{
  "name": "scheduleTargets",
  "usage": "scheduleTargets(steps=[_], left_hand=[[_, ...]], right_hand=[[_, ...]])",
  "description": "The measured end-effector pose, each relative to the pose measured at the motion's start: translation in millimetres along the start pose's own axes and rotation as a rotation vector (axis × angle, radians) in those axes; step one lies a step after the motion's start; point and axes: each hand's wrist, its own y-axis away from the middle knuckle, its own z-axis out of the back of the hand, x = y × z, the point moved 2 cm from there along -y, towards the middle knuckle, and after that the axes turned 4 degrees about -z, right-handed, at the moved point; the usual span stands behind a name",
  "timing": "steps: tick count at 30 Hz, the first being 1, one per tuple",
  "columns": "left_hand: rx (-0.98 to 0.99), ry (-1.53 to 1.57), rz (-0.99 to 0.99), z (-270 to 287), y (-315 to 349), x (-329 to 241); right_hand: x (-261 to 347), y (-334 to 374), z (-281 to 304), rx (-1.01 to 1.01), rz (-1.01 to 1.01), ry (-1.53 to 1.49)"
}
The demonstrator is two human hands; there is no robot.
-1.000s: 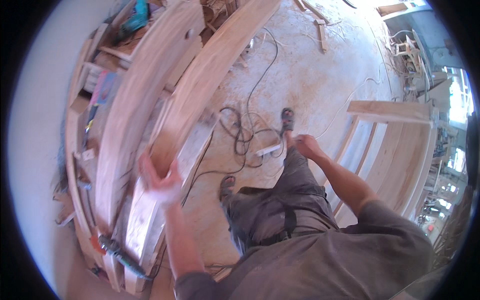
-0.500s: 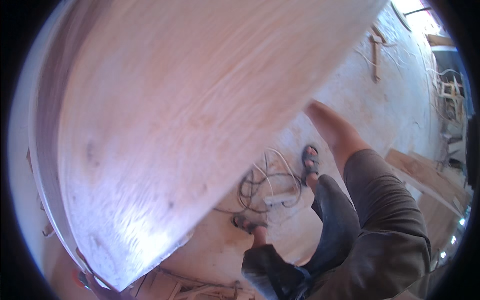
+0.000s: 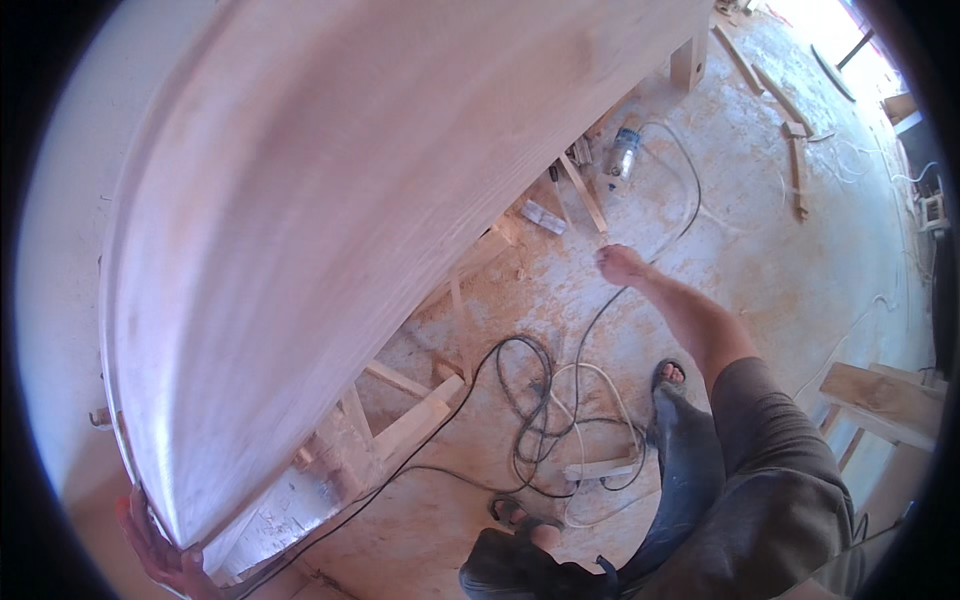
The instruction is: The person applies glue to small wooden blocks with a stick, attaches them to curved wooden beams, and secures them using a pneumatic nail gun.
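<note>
A large pale wooden panel [image 3: 330, 200], smooth-faced and broad, fills the upper left and stands tilted across the view. At its lower left corner, my left hand [image 3: 165, 555] is closed around the edge, fingers on the outer side and thumb near the tip. My right hand [image 3: 620, 265] hangs clear of the panel's right edge, over the floor. Its fingers look curled together, and nothing shows in them. The panel hides whatever lies behind it.
Black and white cables [image 3: 545, 420] lie coiled before my sandalled feet, beside a white power strip [image 3: 600, 468]. Wooden supports [image 3: 415, 430] stand under the panel. Near the right hand lie wood strips [image 3: 585, 195] and a corded power tool [image 3: 624, 153]. A wooden bench [image 3: 885, 400] stands at right.
The panel has shifted left, uncovering more floor and the supports beneath. My right hand, earlier at the panel's right edge, is now apart from it. My left hand shows more fully at the corner.
</note>
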Motion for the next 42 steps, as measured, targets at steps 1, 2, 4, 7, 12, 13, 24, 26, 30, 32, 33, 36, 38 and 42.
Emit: scheduleTargets(steps=[1,2,4,7,12,13,24,26,30,32,33,36,38,42], left_hand=[[0.032,0.014,0.029,14,-8,-13],[0.076,0.054,0.054,18,-20,-17],[0.077,0.101,0.034,-3,-27,-23],[0.011,0.114,0.062,10,-12,-37],[-0.02,0.104,0.17,-24,-15,-47],[-0.033,0.027,0.227,-10,-8,-61],[-0.056,-0.039,0.023,8,-17,-95],[-0.071,0.021,0.015,6,-21,-97],[-0.03,-0.016,0.083,9,-30,-99],[-0.033,-0.038,0.104,11,-33,-100],[-0.034,-0.048,0.116,11,-33,-98],[-0.076,0.034,0.161,11,-38,-94],[-0.134,0.128,0.208,15,-41,-90],[-0.423,0.218,0.282,20,-34,-84]], right_hand=[[35,-3,7,-0.084,0.033,-0.126],[57,1,24,-0.174,0.051,-0.234],[74,7,99,-0.227,0.097,-0.451],[132,28,219,-0.179,-0.215,-1.015],[38,112,314,-0.304,-0.316,-0.927],[106,156,330,-0.18,-0.318,-1.038],[189,400,287,0.339,-0.289,-1.058],[194,429,285,0.386,-0.303,-1.104],[210,482,287,0.365,-0.33,-0.903],[220,502,300,0.394,-0.403,-0.978],[225,511,305,0.407,-0.441,-1.016],[231,536,300,0.428,-0.505,-0.94],[244,548,298,0.427,-0.553,-0.904],[257,553,301,0.384,-0.479,-0.921]])
